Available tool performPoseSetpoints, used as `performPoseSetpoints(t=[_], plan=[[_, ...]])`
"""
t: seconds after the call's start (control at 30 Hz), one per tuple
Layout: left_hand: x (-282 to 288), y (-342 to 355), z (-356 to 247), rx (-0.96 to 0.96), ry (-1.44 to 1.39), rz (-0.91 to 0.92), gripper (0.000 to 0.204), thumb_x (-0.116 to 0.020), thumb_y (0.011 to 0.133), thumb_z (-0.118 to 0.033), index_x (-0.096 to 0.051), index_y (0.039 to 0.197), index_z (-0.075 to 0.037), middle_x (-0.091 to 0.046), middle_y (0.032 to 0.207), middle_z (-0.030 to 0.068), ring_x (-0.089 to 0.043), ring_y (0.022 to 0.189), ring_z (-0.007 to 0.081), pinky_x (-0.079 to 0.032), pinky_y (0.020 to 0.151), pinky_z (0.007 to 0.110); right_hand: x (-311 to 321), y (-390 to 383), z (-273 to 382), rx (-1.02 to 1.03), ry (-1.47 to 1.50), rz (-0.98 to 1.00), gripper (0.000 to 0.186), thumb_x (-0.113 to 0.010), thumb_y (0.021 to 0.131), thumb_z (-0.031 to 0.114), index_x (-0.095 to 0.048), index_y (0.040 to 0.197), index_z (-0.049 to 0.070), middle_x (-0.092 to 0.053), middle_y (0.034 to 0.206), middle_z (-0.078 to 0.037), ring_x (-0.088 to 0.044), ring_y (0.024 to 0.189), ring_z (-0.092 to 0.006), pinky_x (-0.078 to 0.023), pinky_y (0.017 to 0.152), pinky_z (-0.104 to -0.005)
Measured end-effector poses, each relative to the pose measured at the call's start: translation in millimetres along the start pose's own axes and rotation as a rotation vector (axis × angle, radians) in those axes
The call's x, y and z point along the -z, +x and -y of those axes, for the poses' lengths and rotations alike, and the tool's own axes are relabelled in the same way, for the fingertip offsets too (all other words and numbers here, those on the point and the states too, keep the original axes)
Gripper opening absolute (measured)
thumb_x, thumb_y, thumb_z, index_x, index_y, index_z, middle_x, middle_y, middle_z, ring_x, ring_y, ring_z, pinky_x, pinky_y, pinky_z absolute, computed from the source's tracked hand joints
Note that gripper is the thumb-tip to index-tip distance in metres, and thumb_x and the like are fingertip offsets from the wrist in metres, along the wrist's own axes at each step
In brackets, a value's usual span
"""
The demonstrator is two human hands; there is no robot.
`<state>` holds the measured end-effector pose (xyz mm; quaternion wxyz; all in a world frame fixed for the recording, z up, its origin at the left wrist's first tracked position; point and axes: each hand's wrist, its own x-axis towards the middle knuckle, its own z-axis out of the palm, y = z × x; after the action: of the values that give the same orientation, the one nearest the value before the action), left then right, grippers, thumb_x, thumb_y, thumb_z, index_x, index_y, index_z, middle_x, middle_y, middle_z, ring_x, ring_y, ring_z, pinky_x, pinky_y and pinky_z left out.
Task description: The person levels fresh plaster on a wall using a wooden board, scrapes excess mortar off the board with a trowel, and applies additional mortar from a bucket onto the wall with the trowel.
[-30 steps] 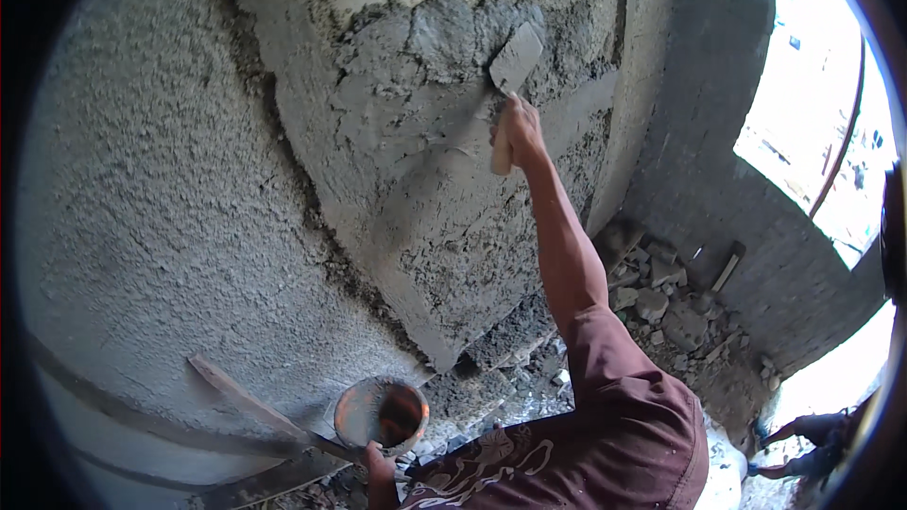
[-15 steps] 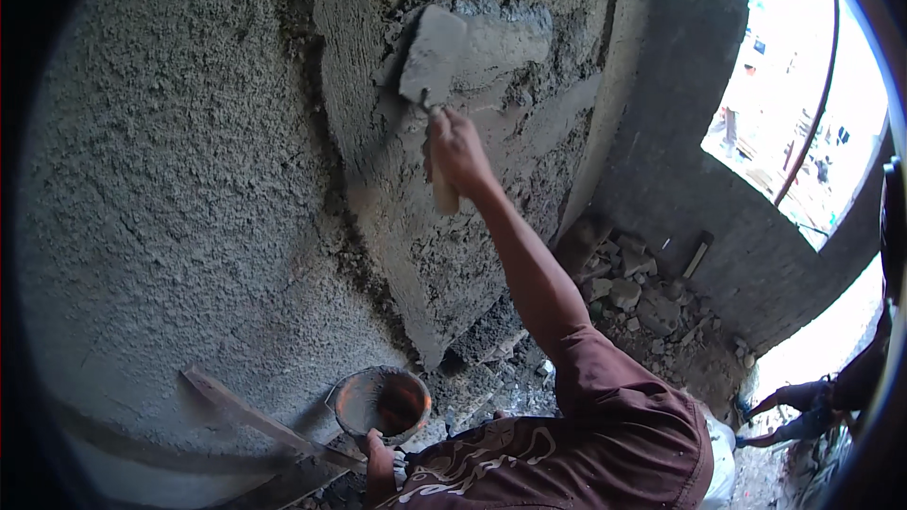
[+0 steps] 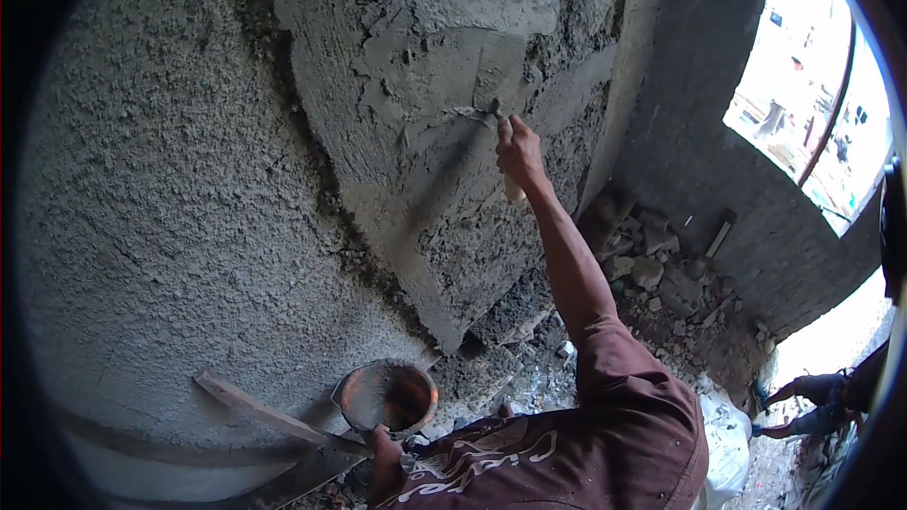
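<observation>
My right hand [image 3: 521, 153] is closed round the pale handle of a trowel [image 3: 499, 71]. The grey blade is against the wall, over a smooth patch of wet mortar [image 3: 406, 61]. Down near the lower edge, my left hand [image 3: 385, 448] grips the near rim of a mortar-stained bucket [image 3: 357, 399], orange in places. Its inside is coated grey; how much it holds cannot be made out.
Rough grey plaster covers the wall [image 3: 189, 198] at left. A wooden board [image 3: 260, 403] leans beside the bucket. Rubble [image 3: 652, 269] lies at the wall's foot, below a bright opening [image 3: 803, 85]. Another person's legs [image 3: 803, 406] show at far right.
My right hand has moved the trowel to the right across the wall, leaving mortar spread over the patch at left. My left hand stays at the bucket.
</observation>
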<state>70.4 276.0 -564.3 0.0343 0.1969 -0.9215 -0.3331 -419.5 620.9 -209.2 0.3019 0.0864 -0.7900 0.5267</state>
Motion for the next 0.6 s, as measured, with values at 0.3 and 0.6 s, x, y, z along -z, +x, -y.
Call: performPoseSetpoints(t=[0.3, 0.6], plan=[[20.3, -26.0, -105.8, 0.202, -0.263, 0.161, 0.043, -0.063, 0.07, -0.008, -0.045, 0.107, 0.003, -0.049, 0.101, 0.0202, -0.045, 0.099, 0.0276, -0.034, 0.089, 0.035, 12.6, -19.4, -35.4, -0.394, 0.46, 0.108, 0.03, -0.036, 0.096, 0.031, -0.044, 0.08, 0.006, -0.047, 0.059, -0.005, -0.05, 0.045, -0.0159, -0.043, 0.042, -0.0322], [-38.8, -26.2, -50.3, 0.004, -0.095, -0.042, 0.06, -0.079, 0.057, -0.012, -0.044, 0.105, -0.002, -0.049, 0.095, 0.0207, -0.049, 0.092, 0.0318, -0.038, 0.081, 0.04, -36.2, -76.9, 53.7, -0.376, 0.891, 0.253, 0.029, -0.03, 0.097, 0.026, -0.042, 0.081, 0.004, -0.048, 0.061, -0.006, -0.047, 0.044, -0.0158, -0.043, 0.037, -0.0312]])
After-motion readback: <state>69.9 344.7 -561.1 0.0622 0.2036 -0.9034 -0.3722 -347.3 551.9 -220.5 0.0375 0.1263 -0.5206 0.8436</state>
